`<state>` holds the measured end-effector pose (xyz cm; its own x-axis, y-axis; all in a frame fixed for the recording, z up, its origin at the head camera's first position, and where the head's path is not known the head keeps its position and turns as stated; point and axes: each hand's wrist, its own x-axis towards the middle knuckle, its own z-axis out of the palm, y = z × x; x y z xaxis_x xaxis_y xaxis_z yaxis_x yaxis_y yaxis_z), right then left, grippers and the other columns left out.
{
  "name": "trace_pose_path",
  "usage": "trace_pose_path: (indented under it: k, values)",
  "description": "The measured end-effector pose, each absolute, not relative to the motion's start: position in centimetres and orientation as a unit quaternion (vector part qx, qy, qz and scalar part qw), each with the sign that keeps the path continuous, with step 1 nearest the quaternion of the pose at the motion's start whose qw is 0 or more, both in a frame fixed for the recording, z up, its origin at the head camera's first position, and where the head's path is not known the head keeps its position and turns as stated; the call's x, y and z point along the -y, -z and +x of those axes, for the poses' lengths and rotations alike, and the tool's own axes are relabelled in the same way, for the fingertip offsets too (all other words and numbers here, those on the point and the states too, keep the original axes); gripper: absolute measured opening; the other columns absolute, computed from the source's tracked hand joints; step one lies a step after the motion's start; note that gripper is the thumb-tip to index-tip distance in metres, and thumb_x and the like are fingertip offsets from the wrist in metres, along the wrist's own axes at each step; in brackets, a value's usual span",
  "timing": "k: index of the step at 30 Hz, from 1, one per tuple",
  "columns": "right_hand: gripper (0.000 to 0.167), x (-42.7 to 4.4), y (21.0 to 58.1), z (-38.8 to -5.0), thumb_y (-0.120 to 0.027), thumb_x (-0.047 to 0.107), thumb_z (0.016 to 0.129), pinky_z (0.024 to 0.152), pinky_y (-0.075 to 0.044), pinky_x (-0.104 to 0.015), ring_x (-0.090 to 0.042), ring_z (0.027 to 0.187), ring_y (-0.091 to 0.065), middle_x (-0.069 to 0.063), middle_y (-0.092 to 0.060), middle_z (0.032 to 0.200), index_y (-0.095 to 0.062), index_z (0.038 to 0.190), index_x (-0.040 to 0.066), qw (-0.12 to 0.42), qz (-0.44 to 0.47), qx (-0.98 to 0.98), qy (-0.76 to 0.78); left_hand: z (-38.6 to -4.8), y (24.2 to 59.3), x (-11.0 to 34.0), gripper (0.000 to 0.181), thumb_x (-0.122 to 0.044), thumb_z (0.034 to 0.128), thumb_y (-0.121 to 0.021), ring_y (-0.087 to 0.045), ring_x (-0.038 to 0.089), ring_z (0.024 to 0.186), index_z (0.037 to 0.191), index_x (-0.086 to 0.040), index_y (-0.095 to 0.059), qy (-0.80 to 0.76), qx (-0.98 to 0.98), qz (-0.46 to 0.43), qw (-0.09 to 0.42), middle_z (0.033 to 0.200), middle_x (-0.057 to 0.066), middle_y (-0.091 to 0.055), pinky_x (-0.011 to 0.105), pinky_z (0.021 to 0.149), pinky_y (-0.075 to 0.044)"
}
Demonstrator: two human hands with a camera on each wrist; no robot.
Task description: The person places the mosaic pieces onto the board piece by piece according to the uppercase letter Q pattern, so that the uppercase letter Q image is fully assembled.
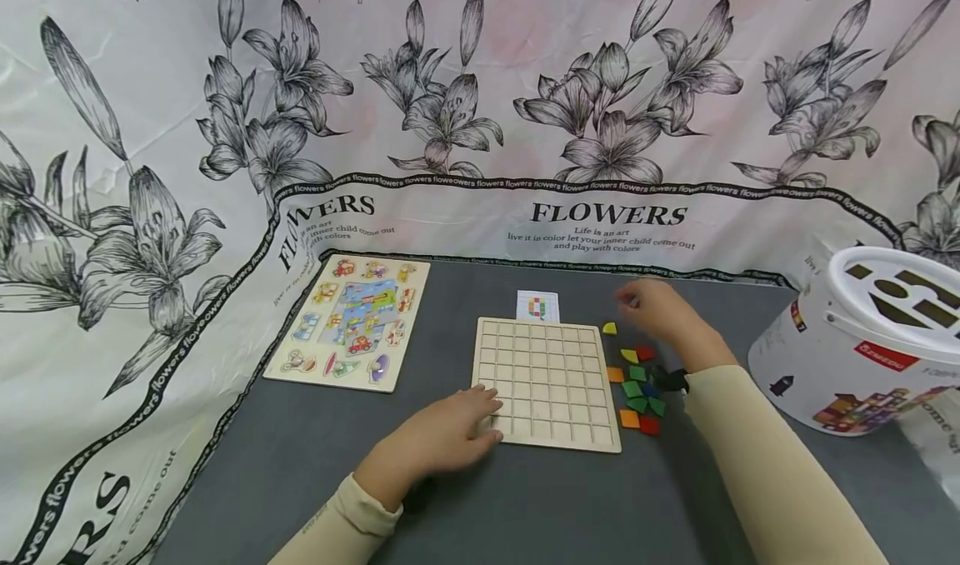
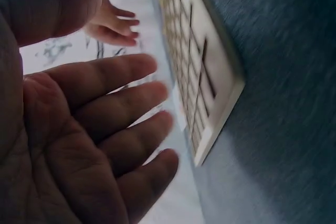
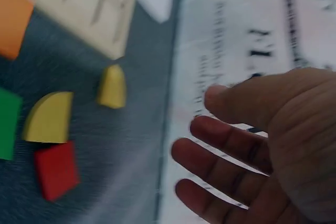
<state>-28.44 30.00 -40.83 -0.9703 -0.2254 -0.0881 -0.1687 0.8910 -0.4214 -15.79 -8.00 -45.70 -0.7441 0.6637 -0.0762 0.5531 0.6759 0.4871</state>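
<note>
A wooden grid board (image 1: 546, 382) lies on the grey table with no pieces in its squares. At its left edge is the left hand (image 1: 442, 440), palm down with fingers spread; in the left wrist view this hand (image 2: 100, 124) holds nothing. Above the table, beyond the loose pieces, the right hand (image 1: 666, 319) is raised. The right wrist view shows that hand (image 3: 252, 145) empty, fingers loosely bent. Nearest to it are a yellow piece (image 3: 112, 87), a yellow quarter-round (image 3: 50, 118) and a red piece (image 3: 56, 170).
Several green (image 1: 632, 390), orange (image 1: 628, 419) and red pieces lie right of the board. A small pattern card (image 1: 537, 306) touches its far edge. A picture puzzle board (image 1: 348, 323) lies at the left, a white bucket (image 1: 862, 357) stands at the right, and a flowered cloth hangs behind.
</note>
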Motion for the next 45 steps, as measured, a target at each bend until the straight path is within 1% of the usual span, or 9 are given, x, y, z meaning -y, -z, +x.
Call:
trace_pose_path:
  k: [3, 8, 12, 18, 25, 33, 36, 40, 45]
  values:
    - [0.039, -30.5, 42.6, -29.5, -0.062, 0.010, 0.108, 0.099, -0.061, -0.062, -0.048, 0.121, -0.067, -0.032, -0.068, 0.136, -0.066, 0.142, -0.009, 0.093, -0.107, -0.971, 0.194, -15.6, 46.2, 7.5, 0.054, -0.029, 0.1098, -0.064, -0.038, 0.034, 0.163, 0.158, -0.004, -0.057, -0.209, -0.908, 0.340, 0.124, 0.171, 0.016, -0.047, 0.050, 0.136, -0.034]
    - [0.037, -30.9, 44.3, -30.0, -0.067, 0.011, 0.106, 0.101, -0.060, -0.063, -0.048, 0.121, -0.068, -0.031, -0.070, 0.134, -0.070, 0.138, -0.007, 0.111, -0.102, -0.969, 0.196, -15.6, 46.8, 6.7, 0.061, -0.031, 0.1095, -0.065, -0.033, 0.031, 0.166, 0.164, -0.007, -0.050, -0.175, -0.918, 0.337, 0.114, 0.175, 0.013, -0.040, 0.048, 0.136, -0.033]
    - [0.035, -30.6, 44.7, -30.0, -0.069, 0.013, 0.106, 0.104, -0.059, -0.064, -0.048, 0.123, -0.068, -0.030, -0.070, 0.135, -0.073, 0.136, -0.004, 0.109, -0.105, -0.968, 0.202, -15.8, 46.9, 6.5, 0.059, -0.031, 0.1080, -0.068, -0.041, 0.029, 0.162, 0.161, -0.010, -0.055, -0.132, -0.928, 0.333, 0.101, 0.172, 0.011, -0.047, 0.046, 0.133, -0.039]
    - [0.029, -29.9, 44.9, -30.1, -0.070, 0.011, 0.105, 0.099, -0.061, -0.062, -0.045, 0.118, -0.069, -0.028, -0.072, 0.130, -0.077, 0.131, -0.001, 0.100, -0.110, -0.970, 0.191, -16.3, 46.8, 6.6, 0.047, -0.026, 0.1071, -0.070, -0.054, 0.026, 0.153, 0.153, -0.013, -0.066, -0.085, -0.930, 0.349, 0.075, 0.163, 0.008, -0.058, 0.042, 0.127, -0.048]
    - [0.028, -30.1, 45.1, -30.2, -0.070, 0.008, 0.106, 0.098, -0.060, -0.062, -0.046, 0.118, -0.067, -0.029, -0.070, 0.130, -0.075, 0.131, -0.003, 0.102, -0.096, -0.969, 0.202, -16.9, 46.8, 6.6, 0.044, -0.023, 0.1057, -0.072, -0.058, 0.025, 0.150, 0.149, -0.017, -0.070, -0.085, -0.928, 0.357, 0.068, 0.159, 0.007, -0.062, 0.043, 0.124, -0.051]
    - [0.029, -30.3, 45.8, -30.5, -0.069, 0.009, 0.106, 0.099, -0.060, -0.062, -0.047, 0.119, -0.067, -0.030, -0.070, 0.130, -0.074, 0.131, -0.005, 0.102, -0.090, -0.967, 0.213, -16.9, 47.3, 6.6, 0.045, -0.023, 0.1045, -0.073, -0.059, 0.025, 0.149, 0.149, -0.017, -0.070, -0.079, -0.928, 0.360, 0.057, 0.158, 0.007, -0.063, 0.045, 0.124, -0.051]
    - [0.027, -30.4, 46.0, -30.6, -0.070, 0.009, 0.105, 0.095, -0.060, -0.061, -0.046, 0.114, -0.068, -0.030, -0.070, 0.127, -0.073, 0.127, -0.005, 0.101, -0.089, -0.966, 0.219, -16.9, 47.3, 6.6, 0.045, -0.024, 0.1052, -0.072, -0.058, 0.026, 0.150, 0.150, -0.017, -0.069, -0.084, -0.929, 0.355, 0.064, 0.159, 0.007, -0.062, 0.045, 0.125, -0.050]
    - [0.013, -30.4, 46.0, -30.5, -0.074, 0.010, 0.103, 0.083, -0.059, -0.052, -0.037, 0.099, -0.065, -0.024, -0.071, 0.115, -0.071, 0.112, 0.001, 0.093, -0.085, -0.965, 0.230, -16.9, 47.3, 6.6, 0.045, -0.024, 0.1054, -0.072, -0.057, 0.025, 0.151, 0.150, -0.017, -0.069, -0.087, -0.930, 0.351, 0.069, 0.160, 0.007, -0.061, 0.044, 0.126, -0.049]
    - [0.005, -28.5, 45.1, -29.9, -0.075, 0.011, 0.104, 0.074, -0.054, -0.043, -0.028, 0.087, -0.062, -0.014, -0.071, 0.102, -0.072, 0.105, 0.007, 0.049, -0.102, -0.962, 0.248, -17.0, 47.4, 6.6, 0.046, -0.023, 0.1052, -0.072, -0.056, 0.025, 0.152, 0.150, -0.017, -0.069, -0.100, -0.930, 0.344, 0.083, 0.161, 0.007, -0.060, 0.044, 0.127, -0.048]
